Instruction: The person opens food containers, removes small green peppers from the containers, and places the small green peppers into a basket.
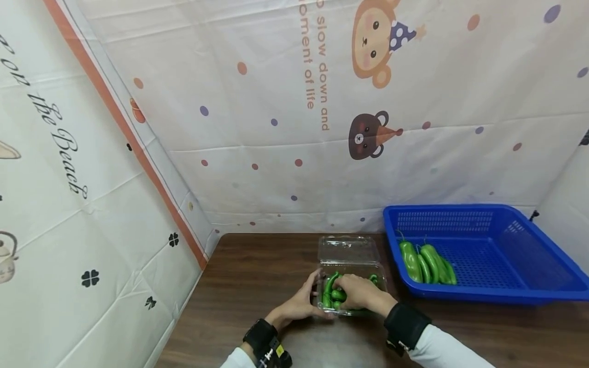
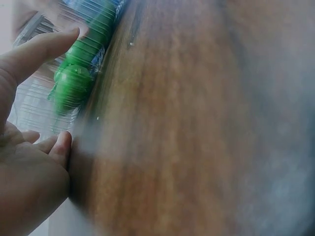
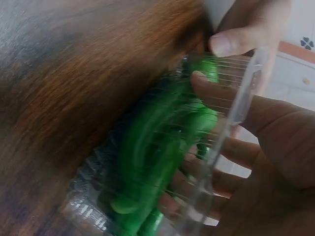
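A clear plastic clamshell box (image 1: 352, 269) stands on the table with its lid (image 1: 348, 249) folded back. Several green peppers (image 1: 328, 291) lie in it, showing through the ridged wall in both wrist views. My left hand (image 1: 298, 302) rests against the box's left near corner, fingers along the side and thumb (image 2: 47, 49) extended along the front wall. Over the rim reaches my right hand (image 1: 361, 292), its fingers (image 3: 197, 169) bent down among the peppers. It seems to grip one green pepper (image 3: 203, 120) between thumb and fingers; the contact is partly hidden and blurred.
A blue plastic basket (image 1: 501, 295) stands right of the box, with several larger green peppers (image 1: 428, 263) at its left end. The brown wooden table (image 1: 257, 255) lies beneath. A printed white cloth (image 1: 276, 143) hangs behind and at the left.
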Demonstrator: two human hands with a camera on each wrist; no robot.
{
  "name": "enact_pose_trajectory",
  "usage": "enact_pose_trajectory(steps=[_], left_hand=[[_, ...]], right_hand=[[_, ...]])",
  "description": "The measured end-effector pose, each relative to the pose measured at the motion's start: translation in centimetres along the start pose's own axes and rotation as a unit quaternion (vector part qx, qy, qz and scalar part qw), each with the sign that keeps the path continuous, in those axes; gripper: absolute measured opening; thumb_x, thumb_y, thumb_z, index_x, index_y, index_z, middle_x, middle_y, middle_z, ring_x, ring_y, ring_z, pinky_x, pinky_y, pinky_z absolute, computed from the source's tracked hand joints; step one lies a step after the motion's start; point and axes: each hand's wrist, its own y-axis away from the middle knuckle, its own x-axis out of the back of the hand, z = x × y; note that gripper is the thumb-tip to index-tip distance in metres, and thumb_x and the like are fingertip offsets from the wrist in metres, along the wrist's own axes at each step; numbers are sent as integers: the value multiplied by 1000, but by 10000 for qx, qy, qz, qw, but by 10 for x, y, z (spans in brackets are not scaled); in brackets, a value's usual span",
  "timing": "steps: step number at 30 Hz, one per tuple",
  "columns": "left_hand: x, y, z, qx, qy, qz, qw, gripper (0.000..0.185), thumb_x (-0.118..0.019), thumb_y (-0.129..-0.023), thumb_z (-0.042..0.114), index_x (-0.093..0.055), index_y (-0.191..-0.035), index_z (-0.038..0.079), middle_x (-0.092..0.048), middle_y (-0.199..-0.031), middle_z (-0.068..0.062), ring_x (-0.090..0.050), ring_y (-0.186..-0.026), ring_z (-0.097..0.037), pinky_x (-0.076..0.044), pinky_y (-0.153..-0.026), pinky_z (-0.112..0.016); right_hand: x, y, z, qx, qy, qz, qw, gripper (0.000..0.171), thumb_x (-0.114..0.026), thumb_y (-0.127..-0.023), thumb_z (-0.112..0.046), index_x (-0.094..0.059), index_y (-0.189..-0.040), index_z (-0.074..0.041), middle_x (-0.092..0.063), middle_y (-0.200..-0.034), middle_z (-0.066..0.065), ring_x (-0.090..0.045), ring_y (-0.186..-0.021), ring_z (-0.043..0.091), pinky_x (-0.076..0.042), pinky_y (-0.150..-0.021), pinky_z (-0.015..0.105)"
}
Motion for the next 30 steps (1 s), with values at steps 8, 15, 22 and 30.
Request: enact_pose_trajectory(steps=[8, 15, 22, 30], left_hand=[[-1, -2, 2, -135, -236, 140, 9995, 114, -89, -79, 14, -14, -164, 29, -27, -164, -11, -45, -133, -32, -44, -107, -51], [-1, 0, 3, -91, -237, 133, 9996, 113, -89, -80, 15, -15, -164, 30, -28, -163, -11, -46, -132, -31, -46, -105, -50], [-1, 1, 1, -27, -156, 120, 9998, 114, -90, -79, 18, -15, -164, 31, -27, -163, -12, -45, -132, -31, -47, -104, -47], [0, -1, -3, 18, -78, 115, 9999, 113, -90, -79, 20, -15, -163, 34, -28, -162, -7, -46, -131, -28, -47, -102, -46]], right_hand=[[-6, -2, 3, 91, -68, 264, 9996, 38, -89, -72, -4, -74, -107, -2, -71, -102, 11, -66, -92, 29, -56, -77, 51], [-10, -2, 5, 26, -520, 441, 9977, 40, -85, -73, -2, -73, -111, 2, -65, -85, 5, -54, -69, 18, -43, -58, 35], [-10, -2, 4, 258, -921, 970, 9907, 40, -83, -73, -7, -72, -110, 3, -61, -76, 1, -50, -60, 11, -41, -52, 24], [12, -2, -8, 504, -1162, 1592, 9791, 35, -79, -79, -9, -69, -110, 5, -53, -66, -2, -43, -51, 5, -35, -46, 19]])
